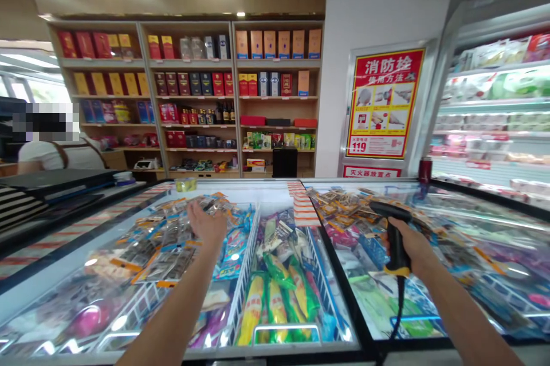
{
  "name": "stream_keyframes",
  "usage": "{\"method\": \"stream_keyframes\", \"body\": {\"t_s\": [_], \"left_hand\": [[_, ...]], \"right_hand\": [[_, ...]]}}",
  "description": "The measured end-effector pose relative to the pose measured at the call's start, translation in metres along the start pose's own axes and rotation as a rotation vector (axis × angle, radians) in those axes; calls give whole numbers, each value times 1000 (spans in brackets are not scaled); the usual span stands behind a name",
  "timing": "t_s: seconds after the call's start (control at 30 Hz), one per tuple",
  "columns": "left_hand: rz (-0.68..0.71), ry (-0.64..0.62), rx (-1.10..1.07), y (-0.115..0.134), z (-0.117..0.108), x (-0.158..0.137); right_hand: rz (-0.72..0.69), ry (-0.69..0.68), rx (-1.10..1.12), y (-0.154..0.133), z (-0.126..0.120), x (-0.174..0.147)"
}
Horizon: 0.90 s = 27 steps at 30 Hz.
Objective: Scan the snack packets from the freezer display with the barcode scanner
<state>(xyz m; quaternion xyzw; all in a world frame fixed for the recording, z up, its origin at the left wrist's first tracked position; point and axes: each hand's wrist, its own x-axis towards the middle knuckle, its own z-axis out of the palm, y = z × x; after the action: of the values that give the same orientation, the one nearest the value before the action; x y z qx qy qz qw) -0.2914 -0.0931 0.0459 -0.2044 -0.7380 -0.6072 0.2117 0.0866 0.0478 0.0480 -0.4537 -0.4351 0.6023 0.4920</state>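
Note:
My right hand is wrapped around the grip of a black and yellow barcode scanner, its cable hanging down over the freezer's front. Out ahead, my left hand is over a spread of small clear packets with orange and blue edges. Its fingers look apart, with nothing seen between them; whether they touch a packet cannot be made out. More such packets lie heaped on the glass beyond the scanner. Blue packs sit just right of my left hand.
A glass-topped chest freezer spans the front, with a white wire basket of yellow and green packs inside. Shelves of boxes line the back wall. A person is at the left. A lit refrigerated case stands right.

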Motion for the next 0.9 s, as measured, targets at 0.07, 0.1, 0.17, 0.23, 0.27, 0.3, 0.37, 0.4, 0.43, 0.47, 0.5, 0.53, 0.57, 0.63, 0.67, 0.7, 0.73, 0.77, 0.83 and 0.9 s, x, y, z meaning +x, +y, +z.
{"method": "stream_keyframes", "body": {"t_s": [0.07, 0.1, 0.17, 0.23, 0.27, 0.3, 0.37, 0.4, 0.43, 0.47, 0.5, 0.53, 0.57, 0.63, 0.67, 0.7, 0.73, 0.77, 0.83, 0.9], "left_hand": [[46, -103, -54, 21, 13, -16], [50, -168, -106, 32, 23, -28], [33, -280, -245, 54, 47, -58], [25, -401, -368, 73, 73, -93], [34, -476, -398, 81, 85, -112], [39, -554, -419, 88, 96, -130], [60, -691, -428, 99, 117, -162], [70, -754, -425, 103, 126, -175], [81, -809, -398, 106, 134, -186], [106, -864, -337, 109, 141, -194], [151, -918, -239, 112, 148, -200], [217, -965, -109, 114, 153, -204], [300, -1005, 38, 117, 158, -206], [463, -1046, 292, 120, 164, -208], [521, -1048, 364, 121, 166, -207], [555, -1049, 396, 121, 166, -206], [569, -1059, 394, 120, 166, -205], [565, -1080, 368, 119, 165, -203], [505, -1121, 261, 115, 160, -197], [354, -1130, 93, 108, 152, -186]], "right_hand": [[-2, 12, -7, 0, -6, 1], [-2, 23, -12, 0, -8, 1], [-2, 50, -19, -1, -14, 2], [-2, 76, -23, 0, -20, 4], [2, 88, -28, 0, -23, 5], [8, 96, -36, 1, -26, 6], [8, 115, -53, 3, -31, 10], [2, 127, -56, 5, -33, 11], [-1, 137, -56, 6, -34, 12], [-3, 146, -52, 7, -35, 13], [0, 155, -45, 7, -34, 13], [5, 162, -43, 7, -34, 13], [12, 168, -46, 7, -33, 12], [16, 174, -52, 6, -30, 11], [17, 174, -56, 6, -29, 11], [18, 171, -58, 6, -29, 11], [15, 167, -56, 6, -29, 11], [13, 165, -53, 7, -30, 11], [11, 140, -47, 9, -30, 10], [23, 87, -28, 10, -26, 6]]}}
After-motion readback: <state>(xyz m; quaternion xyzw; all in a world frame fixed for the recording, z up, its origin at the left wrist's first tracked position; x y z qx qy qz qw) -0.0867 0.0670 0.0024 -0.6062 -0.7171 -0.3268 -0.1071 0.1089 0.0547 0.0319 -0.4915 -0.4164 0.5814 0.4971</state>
